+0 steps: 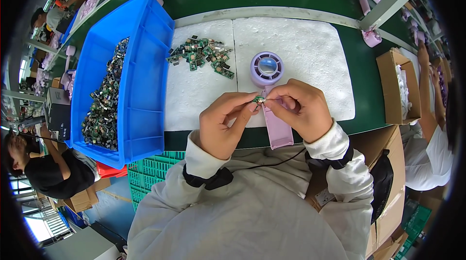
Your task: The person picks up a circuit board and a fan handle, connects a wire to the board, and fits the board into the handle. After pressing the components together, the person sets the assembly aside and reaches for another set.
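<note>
White shirt low in frame; dead centre now, left hand and right hand together, both pinching a tiny circuit board, likely to steady it!

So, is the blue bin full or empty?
Partly full: the blue bin holds a heap of small circuit boards, with bare inner wall visible beside it. Its exact depth cannot be told.

glossy blue plastic bin, smooth lilac plastic fan, rough white foam sheets
</note>
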The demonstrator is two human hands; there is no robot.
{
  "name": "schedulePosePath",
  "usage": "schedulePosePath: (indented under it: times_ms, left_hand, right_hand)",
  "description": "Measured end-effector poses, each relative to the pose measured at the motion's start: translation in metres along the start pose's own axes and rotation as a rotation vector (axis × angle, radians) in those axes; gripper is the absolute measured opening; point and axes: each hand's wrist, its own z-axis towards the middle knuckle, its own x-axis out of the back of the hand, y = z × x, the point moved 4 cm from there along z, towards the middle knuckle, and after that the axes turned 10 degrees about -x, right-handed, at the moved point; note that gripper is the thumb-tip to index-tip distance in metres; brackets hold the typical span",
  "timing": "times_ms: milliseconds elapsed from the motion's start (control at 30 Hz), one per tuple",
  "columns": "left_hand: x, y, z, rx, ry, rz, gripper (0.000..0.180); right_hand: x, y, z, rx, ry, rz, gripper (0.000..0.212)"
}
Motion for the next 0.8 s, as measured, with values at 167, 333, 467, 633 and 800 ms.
schedulePosePath:
  times_ms: [167,333,467,633,800]
  left_hand:
    - [-0.002,0.004,-0.001,-0.131,0.002,0.225,0.026]
    - [-0.001,0.007,0.0,-0.194,0.052,0.316,0.024]
    - [-0.001,0.008,-0.001,-0.197,0.068,0.319,0.025]
    - [-0.005,0.02,-0.004,-0.291,0.009,0.537,0.028]
    - [-0.014,0.028,-0.015,-0.332,0.032,0.707,0.032]
  right_hand:
    - [-0.001,-0.001,-0.002,0.043,0.022,-0.005,0.015]
    - [0.001,-0.005,-0.002,0.078,0.052,-0.031,0.015]
    - [-0.001,-0.007,-0.002,0.238,0.159,-0.049,0.015]
    - [-0.008,-0.01,-0.008,0.274,0.23,-0.048,0.016]
    - [-0.018,-0.011,-0.018,0.127,0.228,0.055,0.016]
